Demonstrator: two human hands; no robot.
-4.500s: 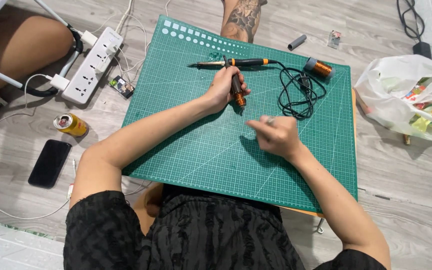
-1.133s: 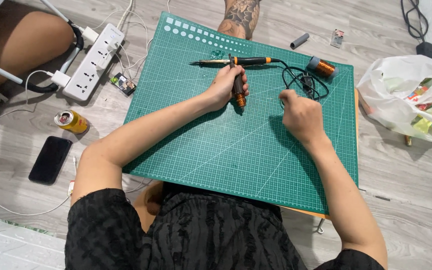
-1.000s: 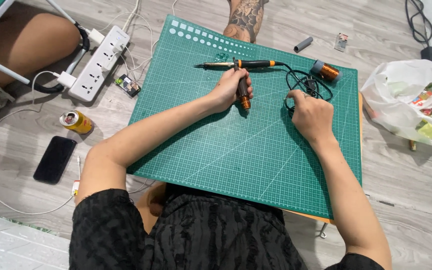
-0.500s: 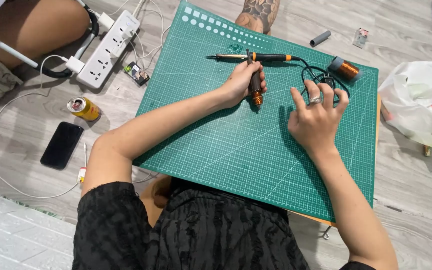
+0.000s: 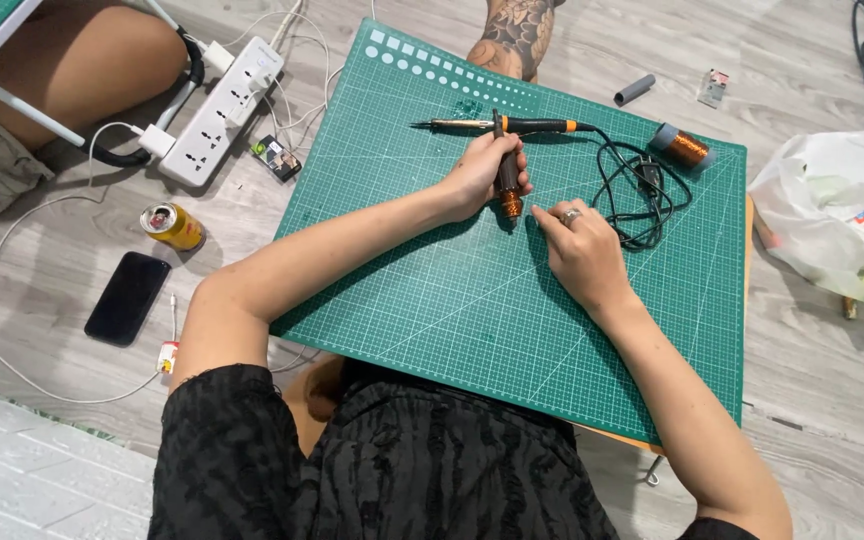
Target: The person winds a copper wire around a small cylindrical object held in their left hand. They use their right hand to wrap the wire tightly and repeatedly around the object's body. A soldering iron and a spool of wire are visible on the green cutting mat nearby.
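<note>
From the head camera, looking straight down, the person sat on the floor with a green cutting mat (image 5: 472,300) laid across the lap and the wooden floor. The left hand (image 5: 477,175) was curled round a dark rod wound with copper wire (image 5: 507,180), which stood roughly along the line away from the body, its copper-coloured end towards the person. The right hand (image 5: 577,250) lay on the mat just beside that end, fingers loosely bent and narrow, the forefinger stretched towards the coil tip; whether it pinched a strand of wire could not be told. A ring showed on one finger.

Just beyond the left hand a soldering iron (image 5: 507,125) with a black and orange handle lay crosswise on the mat, and its black cord (image 5: 637,190) was heaped in loops to the right of the hands. A spool of copper wire (image 5: 682,147) rested near the mat's far right corner.

Off the mat to the left lay a white power strip (image 5: 222,110), a yellow drink can (image 5: 174,225) and a black phone (image 5: 128,298) face up. A white plastic bag (image 5: 832,215) sat at the right. Another person's tattooed leg (image 5: 512,40) showed at the far edge, and a bare knee (image 5: 82,60) at the upper left.
</note>
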